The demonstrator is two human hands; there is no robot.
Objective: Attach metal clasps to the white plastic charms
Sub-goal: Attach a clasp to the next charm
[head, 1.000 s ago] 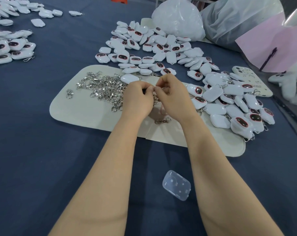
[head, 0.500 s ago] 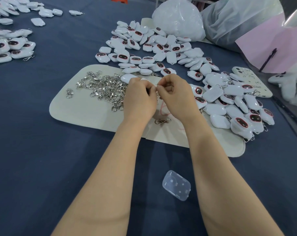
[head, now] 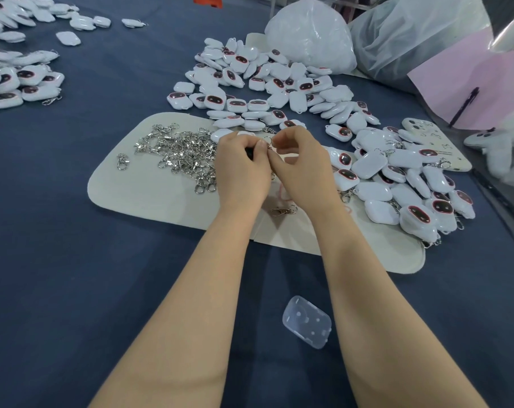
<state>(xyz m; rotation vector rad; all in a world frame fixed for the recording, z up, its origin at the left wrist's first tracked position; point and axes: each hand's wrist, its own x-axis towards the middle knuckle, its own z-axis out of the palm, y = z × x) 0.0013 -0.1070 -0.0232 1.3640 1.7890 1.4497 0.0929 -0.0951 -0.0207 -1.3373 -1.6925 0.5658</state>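
Observation:
Both hands meet over the cream mat [head: 149, 189]. My left hand [head: 241, 169] is closed around a white charm [head: 246, 134], of which only the top edge shows. My right hand [head: 301, 166] pinches a small metal clasp ring [head: 268, 141] at the charm's edge, fingertips touching those of the left. A heap of silver clasps [head: 182, 151] lies on the mat left of my hands. One loose clasp [head: 282, 211] rests below them. White charms with dark faces are piled behind [head: 264, 83] and to the right [head: 397, 184].
A clear plastic lid [head: 307, 320] lies on the blue cloth between my forearms. More charms sit at the far left [head: 17, 81]. White plastic bags [head: 311, 33] and a pink sheet [head: 467, 81] stand at the back right, with a cream phone case [head: 435, 142] beside them.
My hands have stayed together over the mat, with small finger shifts. The clasp ring now shows between the fingertips, and the charm's top edge peeks above my left hand.

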